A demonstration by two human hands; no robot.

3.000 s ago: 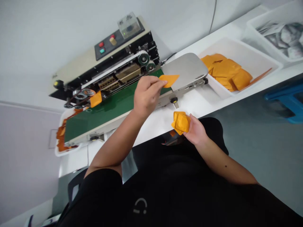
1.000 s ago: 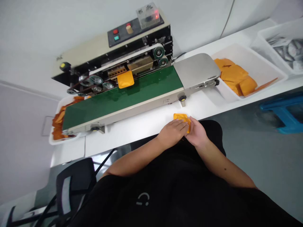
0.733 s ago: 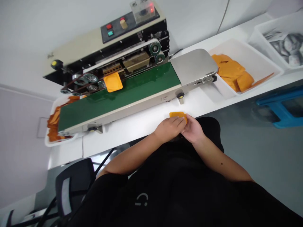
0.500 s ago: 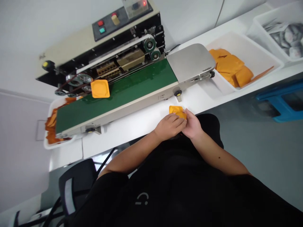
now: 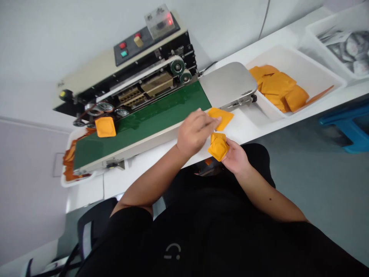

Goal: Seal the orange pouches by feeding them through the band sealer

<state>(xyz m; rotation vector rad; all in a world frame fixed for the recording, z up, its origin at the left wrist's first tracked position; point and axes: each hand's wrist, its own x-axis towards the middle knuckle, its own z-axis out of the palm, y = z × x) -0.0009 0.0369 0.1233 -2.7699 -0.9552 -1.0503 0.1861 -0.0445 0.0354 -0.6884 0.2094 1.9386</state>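
Observation:
My left hand (image 5: 196, 132) is closed on one orange packet (image 5: 226, 116), pinched between thumb and fingers near the right end of the green conveyor belt (image 5: 170, 109). Lower down, my right hand (image 5: 236, 157) grips more small orange packets (image 5: 218, 148), which look stacked; how many I cannot tell. Another orange packet (image 5: 105, 127) is at the left part of the band sealing machine (image 5: 138, 69), against its rollers and over the belt.
A white bin (image 5: 319, 73) of orange packets stands right of the metal plate (image 5: 230, 79). Beyond it is a bin of silvery packets (image 5: 350, 48). At the belt's left end, another bin (image 5: 67, 181) holds orange packets. A blue stool (image 5: 343, 127) and a black chair (image 5: 96, 215) stand nearby.
My left hand has separated from my right and risen toward the belt with one packet. My right hand keeps the others. The packet at the machine has shifted left in view.

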